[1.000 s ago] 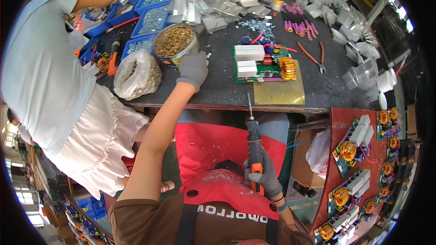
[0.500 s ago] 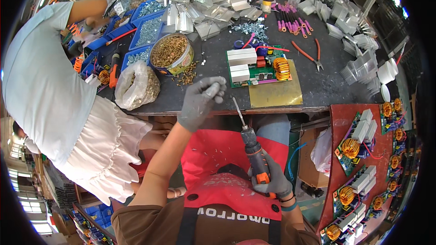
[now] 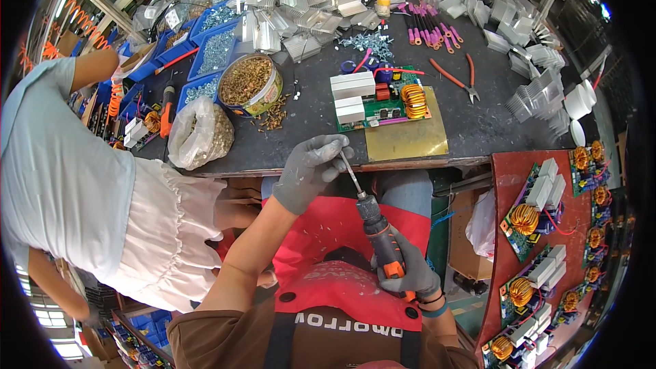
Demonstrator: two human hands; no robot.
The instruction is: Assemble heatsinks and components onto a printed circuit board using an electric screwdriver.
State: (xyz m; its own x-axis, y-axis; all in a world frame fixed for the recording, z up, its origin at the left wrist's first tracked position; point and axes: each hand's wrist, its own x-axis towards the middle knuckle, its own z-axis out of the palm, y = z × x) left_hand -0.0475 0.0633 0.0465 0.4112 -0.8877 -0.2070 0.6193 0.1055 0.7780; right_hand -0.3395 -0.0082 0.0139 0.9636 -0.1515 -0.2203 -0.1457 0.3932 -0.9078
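Gripping the driver [image 3: 383,236] by its handle, the right hand [image 3: 412,270] had its fingers wrapped about the grip, the bit [image 3: 351,176] slanting up and to the left. The left hand [image 3: 314,167] had its thumb and fingertips drawn together at the bit's tip; whether they pinched a small screw there, I could not tell from my remote view. Just beyond, on the bench [image 3: 314,109], lay the circuit board [image 3: 380,104], partly over a yellow plate [image 3: 406,142] and apart from both hands and the bit. Its white blocks [image 3: 352,85] and copper-coloured coil [image 3: 414,101] were already in place; I judged the board part-way along, the driver not yet brought to it, though how many fasteners it carried was too small to tell. Farther left stood a tub [image 3: 266,100] of brass-coloured screws [image 3: 246,78], some spilled beside it, and an open plastic bag [image 3: 201,133]. Pliers [image 3: 459,80] lay right of the board, and loose finned metal pieces [image 3: 294,7] were heaped behind. Outermost right, a red side table [image 3: 506,171] bore similar boards [image 3: 536,208], which I took to be further along or waiting.
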